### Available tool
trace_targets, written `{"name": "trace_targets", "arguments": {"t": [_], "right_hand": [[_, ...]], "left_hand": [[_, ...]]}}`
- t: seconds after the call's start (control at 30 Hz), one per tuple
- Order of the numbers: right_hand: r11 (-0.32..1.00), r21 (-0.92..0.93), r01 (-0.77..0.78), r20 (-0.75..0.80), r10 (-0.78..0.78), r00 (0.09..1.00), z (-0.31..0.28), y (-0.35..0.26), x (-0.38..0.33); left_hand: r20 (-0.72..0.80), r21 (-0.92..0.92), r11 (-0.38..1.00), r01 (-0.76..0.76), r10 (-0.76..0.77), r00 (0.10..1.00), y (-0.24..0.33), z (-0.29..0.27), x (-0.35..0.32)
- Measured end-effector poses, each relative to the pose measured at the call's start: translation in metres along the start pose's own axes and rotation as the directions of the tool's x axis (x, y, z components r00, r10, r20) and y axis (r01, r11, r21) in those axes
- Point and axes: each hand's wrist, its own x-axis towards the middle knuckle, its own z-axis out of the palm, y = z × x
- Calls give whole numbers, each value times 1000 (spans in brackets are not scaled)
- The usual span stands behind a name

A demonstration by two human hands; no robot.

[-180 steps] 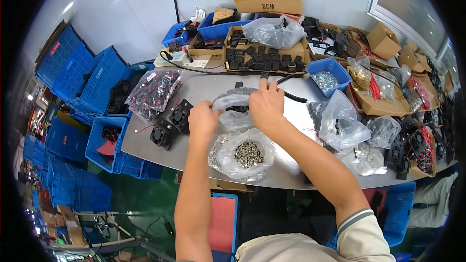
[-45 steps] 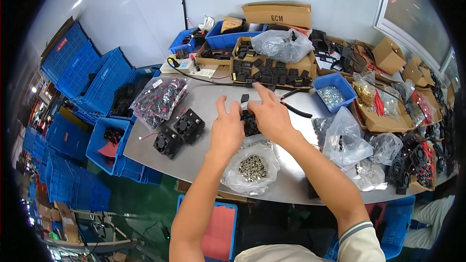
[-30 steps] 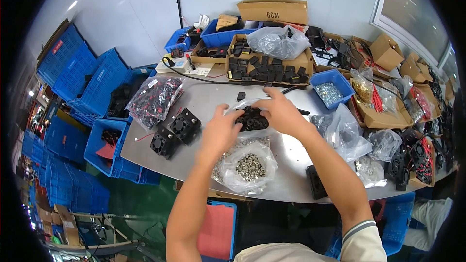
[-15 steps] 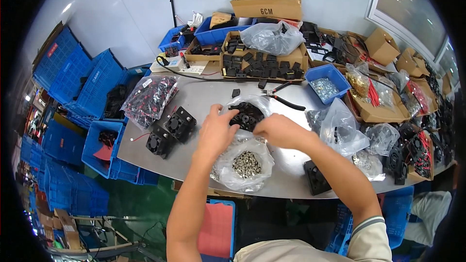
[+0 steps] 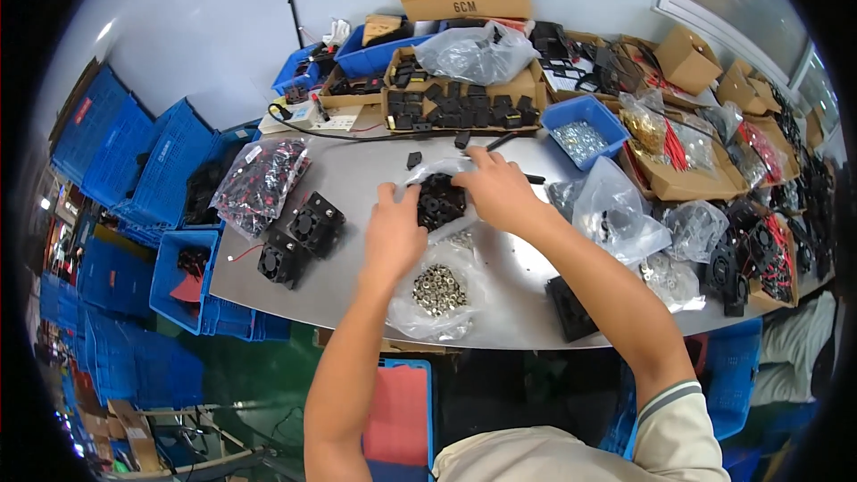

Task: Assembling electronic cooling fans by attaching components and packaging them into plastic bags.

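Both hands, left (image 5: 393, 236) and right (image 5: 498, 189), pinch open a clear bag (image 5: 439, 201) of black parts mid-table (image 5: 357, 170). Likely the step is drawing parts out; next calls for one hand reaching inside.

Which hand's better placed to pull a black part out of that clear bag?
Right, probably. The right hand rests over the top edge of the clear bag of black parts, fingers at its mouth. The left hand sits at the bag's near left side, seemingly steadying it.

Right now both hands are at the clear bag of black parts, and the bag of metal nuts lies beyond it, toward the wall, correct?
Not quite. In the head view both hands, left hand and right hand, are at the bag of black parts, but the bag of nuts lies nearer the person, toward the table's front edge.
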Motion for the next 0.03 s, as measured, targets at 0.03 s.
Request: {"name": "trace_targets", "arguments": {"t": [0.03], "right_hand": [[999, 38, 3, 11, -3, 1000, -4, -5, 1]], "left_hand": [[24, -6, 1000, -12, 12, 1000, -2, -4, 1]]}}
